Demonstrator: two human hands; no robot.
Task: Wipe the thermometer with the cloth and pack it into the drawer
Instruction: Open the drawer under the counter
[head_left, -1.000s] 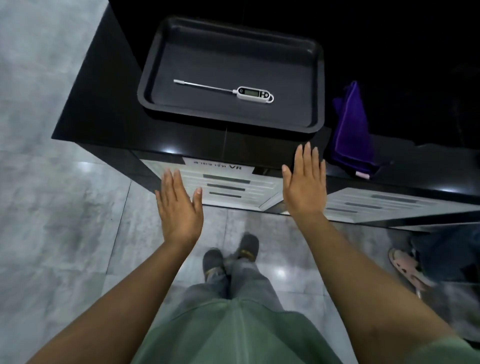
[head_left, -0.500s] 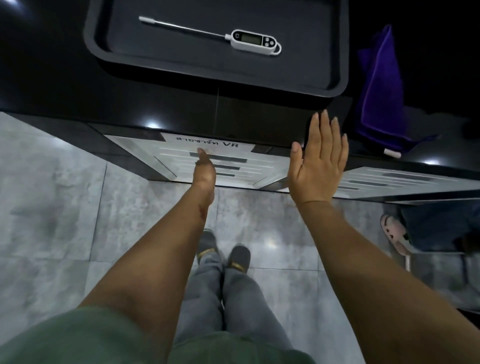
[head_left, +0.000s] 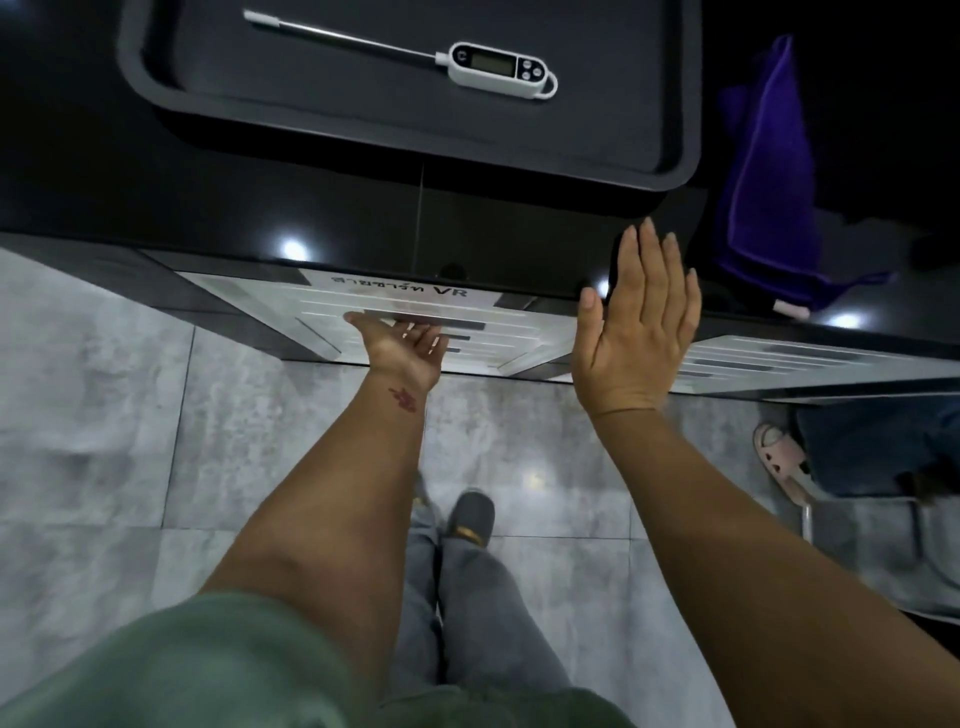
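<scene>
- Your left hand (head_left: 402, 345) is down at the white drawer front (head_left: 415, 317), below the table (head_left: 260, 208) edge, palm turned up, fingers (head_left: 415, 332) curled up against a dark slot in that front. Whether that grip has truly closed on the slot, I cannot tell; the fingertips are tucked out of sight.
- Up above it on the table sits the black tray (head_left: 675, 130), and the thermometer (head_left: 498, 65) lies flat inside, metal probe pointing left, white display body to the right.
- That puts the thermometer well apart from your left hand: up on the tray, while the hand is low on the drawer front.
- Your right hand (head_left: 639, 332) is flat and released, fingers straight and together, holding nothing, hovering at the table's near edge just below the tray's right corner.
- The thermometer is up and to the left of that hand, no contact.
- Furthest right, the purple cloth (head_left: 769, 171) lies on the table beside the tray, near your right fingertips but untouched.
</scene>
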